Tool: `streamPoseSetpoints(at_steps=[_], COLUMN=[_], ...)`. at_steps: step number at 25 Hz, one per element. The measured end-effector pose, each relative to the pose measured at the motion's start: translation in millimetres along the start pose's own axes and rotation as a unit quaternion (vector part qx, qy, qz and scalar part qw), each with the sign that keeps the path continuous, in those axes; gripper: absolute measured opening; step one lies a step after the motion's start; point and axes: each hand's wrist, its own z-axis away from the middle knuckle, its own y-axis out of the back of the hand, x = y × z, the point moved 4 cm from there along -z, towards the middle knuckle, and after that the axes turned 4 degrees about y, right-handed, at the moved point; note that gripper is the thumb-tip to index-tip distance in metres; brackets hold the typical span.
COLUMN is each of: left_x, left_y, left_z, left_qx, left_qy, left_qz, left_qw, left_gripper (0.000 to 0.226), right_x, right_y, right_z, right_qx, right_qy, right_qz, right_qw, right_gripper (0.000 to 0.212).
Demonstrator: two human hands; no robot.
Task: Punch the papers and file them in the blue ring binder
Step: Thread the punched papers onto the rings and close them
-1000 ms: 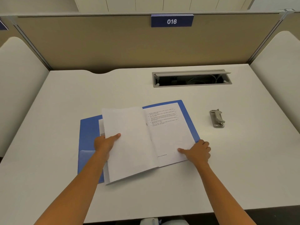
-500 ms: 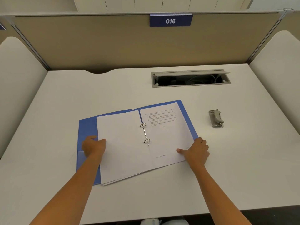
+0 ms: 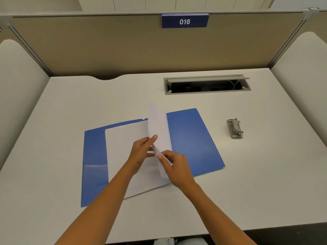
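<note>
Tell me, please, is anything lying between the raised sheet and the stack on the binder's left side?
Only the left hand sits there, on the stack; both hands hold the sheet.

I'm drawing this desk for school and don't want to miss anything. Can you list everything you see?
Binder: one, blue, open flat mid-desk.
Paper stack: one, white, on the binder's left half.
Lifted sheet: one, white, standing up over the binder's middle.
Hole punch: one, grey, right of the binder.
Cable slot: one, grey, lid open, back of desk.
Number sign: one, dark blue, reads 016, on the divider.
Desk: one, white.
Left hand: pinching the lifted sheet.
Right hand: pinching the same sheet.
</note>
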Motion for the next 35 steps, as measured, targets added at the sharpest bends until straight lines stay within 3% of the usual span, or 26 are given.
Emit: streamPoseSetpoints(at_steps=[4, 11, 19, 23, 29, 32, 35], left_x=[-8.3, -12.3, -16.0, -19.7, -24.7, -26.8, -24.3], left_y=[2.0, -14.8, -22.9, -25.9, -0.8, 24.2, 25.0], left_z=[0.7, 11.4, 8.6, 8.0, -0.2, -2.6, 0.1], left_qx=[0.011, -0.123, -0.124, -0.118, 0.013, 0.048, 0.021], left_qy=[0.043, 0.11, 0.108, 0.106, 0.087, 0.072, 0.053], left_qz=[0.099, 0.239, 0.201, 0.212, 0.168, 0.147, 0.07], left_qw=[0.994, 0.957, 0.966, 0.964, 0.982, 0.985, 0.996], left_gripper=[0.016, 0.036, 0.045, 0.031, 0.018, 0.018, 0.013], right_x=[2.5, 8.3, 8.7, 13.4, 39.8, 48.6, 34.8], right_y=[-6.3, 7.9, 18.2, 22.8, 46.4, 59.3, 45.9], right_z=[3.0, -11.7, -12.7, -14.0, -18.8, -16.2, -14.4], right_qx=[-0.02, 0.027, 0.041, 0.046, 0.094, 0.099, 0.066], right_qy=[-0.039, -0.063, -0.066, -0.091, -0.106, -0.121, -0.139], right_qz=[-0.053, -0.033, -0.12, -0.132, -0.094, -0.034, -0.037], right_qw=[0.998, 0.997, 0.99, 0.986, 0.985, 0.987, 0.987], right_gripper=[0.045, 0.064, 0.05, 0.042, 0.026, 0.038, 0.062])
